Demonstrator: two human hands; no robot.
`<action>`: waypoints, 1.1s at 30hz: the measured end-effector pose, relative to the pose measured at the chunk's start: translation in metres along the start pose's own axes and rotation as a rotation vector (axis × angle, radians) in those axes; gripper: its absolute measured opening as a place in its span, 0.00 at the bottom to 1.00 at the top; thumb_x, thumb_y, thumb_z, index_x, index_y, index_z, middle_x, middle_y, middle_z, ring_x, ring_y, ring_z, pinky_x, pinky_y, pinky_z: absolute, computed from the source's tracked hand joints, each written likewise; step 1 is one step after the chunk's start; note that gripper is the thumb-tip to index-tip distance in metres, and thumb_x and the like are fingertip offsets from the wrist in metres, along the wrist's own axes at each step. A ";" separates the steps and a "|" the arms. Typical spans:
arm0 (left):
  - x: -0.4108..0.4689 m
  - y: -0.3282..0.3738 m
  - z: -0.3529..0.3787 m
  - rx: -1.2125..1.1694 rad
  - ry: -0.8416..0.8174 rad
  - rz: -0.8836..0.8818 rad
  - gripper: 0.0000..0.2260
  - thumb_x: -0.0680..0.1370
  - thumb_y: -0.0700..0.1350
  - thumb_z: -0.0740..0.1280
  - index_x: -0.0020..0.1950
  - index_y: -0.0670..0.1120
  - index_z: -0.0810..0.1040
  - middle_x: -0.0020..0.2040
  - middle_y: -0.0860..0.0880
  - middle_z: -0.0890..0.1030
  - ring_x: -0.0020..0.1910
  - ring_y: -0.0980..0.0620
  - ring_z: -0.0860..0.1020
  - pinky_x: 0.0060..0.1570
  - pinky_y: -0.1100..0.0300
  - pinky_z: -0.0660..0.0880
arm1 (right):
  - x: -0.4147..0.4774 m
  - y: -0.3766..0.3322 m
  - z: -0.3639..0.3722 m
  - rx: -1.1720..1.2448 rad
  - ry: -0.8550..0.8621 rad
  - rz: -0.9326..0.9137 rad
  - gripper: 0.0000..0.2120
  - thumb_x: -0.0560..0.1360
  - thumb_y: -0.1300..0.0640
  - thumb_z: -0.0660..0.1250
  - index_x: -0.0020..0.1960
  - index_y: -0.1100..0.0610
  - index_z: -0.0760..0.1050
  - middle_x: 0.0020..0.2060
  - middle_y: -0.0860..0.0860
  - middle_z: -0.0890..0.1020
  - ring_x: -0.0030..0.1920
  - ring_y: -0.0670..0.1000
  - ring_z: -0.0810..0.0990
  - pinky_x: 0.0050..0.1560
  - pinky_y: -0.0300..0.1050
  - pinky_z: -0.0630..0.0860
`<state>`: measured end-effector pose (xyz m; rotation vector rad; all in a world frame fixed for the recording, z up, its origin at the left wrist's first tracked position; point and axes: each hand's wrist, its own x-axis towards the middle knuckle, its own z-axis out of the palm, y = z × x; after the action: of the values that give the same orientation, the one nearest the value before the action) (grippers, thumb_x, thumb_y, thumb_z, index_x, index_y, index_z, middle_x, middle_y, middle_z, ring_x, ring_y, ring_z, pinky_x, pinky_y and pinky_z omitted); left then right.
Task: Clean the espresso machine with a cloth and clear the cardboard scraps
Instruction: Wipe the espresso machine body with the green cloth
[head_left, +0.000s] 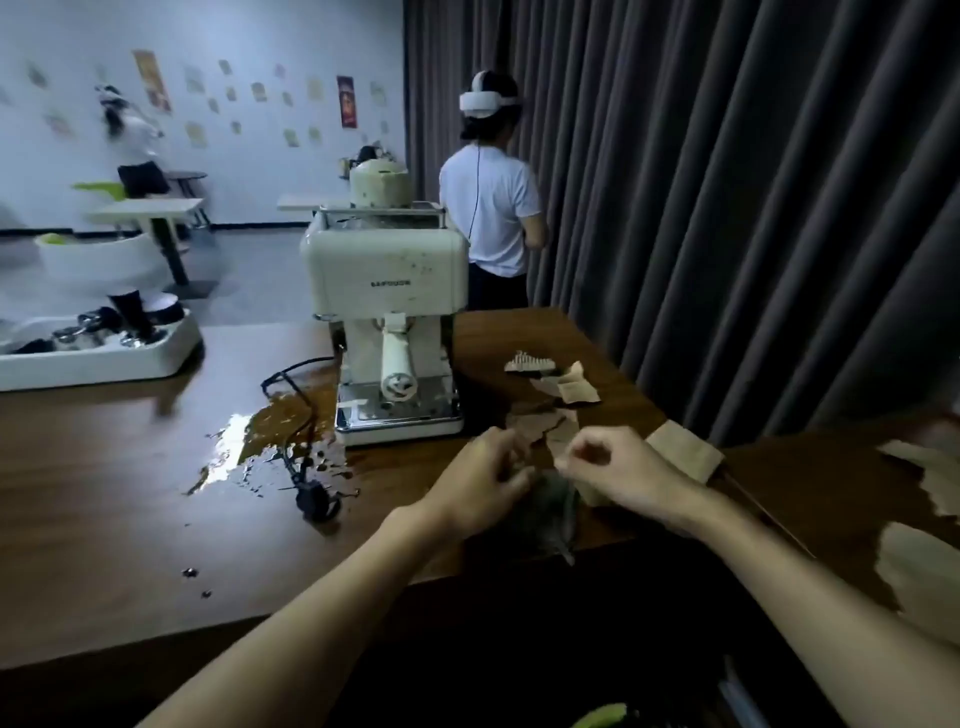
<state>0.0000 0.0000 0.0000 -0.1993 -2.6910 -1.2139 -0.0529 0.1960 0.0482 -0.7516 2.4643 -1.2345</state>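
left grip (488, 478) is curled onto the dark cloth (553, 512) at the counter (130, 493) edge; right grip (618, 467) is curled just beside it, but whether it pinches cloth or scrap cannot be told. the stained espresso machine (384, 291) stands behind, with a brown spill (270, 441) to its left, the power plug (314, 501) at the spill's near edge and cardboard scraps (566, 389) to its right. risk noted: wiping wet around the plug, or dragging scraps through the liquid so they soften and smear.
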 end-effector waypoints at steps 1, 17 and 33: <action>-0.002 -0.008 0.000 0.061 -0.008 0.056 0.04 0.78 0.46 0.70 0.53 0.52 0.78 0.49 0.56 0.74 0.49 0.54 0.77 0.48 0.65 0.71 | 0.007 0.005 0.010 -0.077 -0.040 -0.022 0.06 0.75 0.52 0.71 0.45 0.55 0.81 0.41 0.50 0.83 0.44 0.48 0.81 0.48 0.42 0.76; 0.012 -0.039 0.009 0.396 -0.063 0.057 0.31 0.74 0.59 0.71 0.74 0.52 0.66 0.66 0.49 0.77 0.66 0.44 0.72 0.61 0.52 0.64 | 0.030 0.030 0.047 -0.606 0.125 0.124 0.19 0.70 0.40 0.71 0.58 0.42 0.74 0.54 0.47 0.69 0.61 0.55 0.63 0.60 0.48 0.62; 0.011 0.066 -0.028 -0.422 0.235 -0.048 0.20 0.78 0.38 0.72 0.68 0.43 0.73 0.60 0.47 0.81 0.57 0.54 0.81 0.53 0.60 0.81 | 0.010 -0.028 -0.037 -0.001 0.119 -0.331 0.11 0.74 0.57 0.73 0.55 0.52 0.79 0.50 0.48 0.83 0.55 0.48 0.81 0.58 0.52 0.78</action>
<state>0.0053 0.0228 0.0682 -0.0434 -2.2293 -1.6931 -0.0699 0.2008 0.0925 -1.1548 2.5036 -1.4272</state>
